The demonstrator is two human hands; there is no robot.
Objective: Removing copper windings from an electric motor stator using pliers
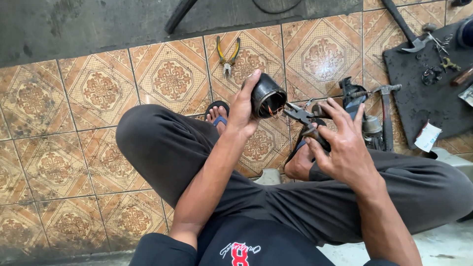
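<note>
My left hand (242, 106) is closed round a black cylinder (267, 95), held over my knees with its open end facing the pliers (301, 115) clamped in my right hand (340, 143). I judge steady, small nips at the copper wires (272, 110) work best.

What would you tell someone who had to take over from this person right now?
Left hand: holds up a black cylindrical housing, open end toward the right hand; orange wires show inside.
Right hand: grips dark pliers, tips at the housing's opening.
Nearby on the tiled floor: yellow-handled pliers, a hammer, and a dark mat with small parts.
Done: the housing is lifted and the pliers have reached the wires.
Left: the wire work inside; I can't tell how far along it is.
</note>
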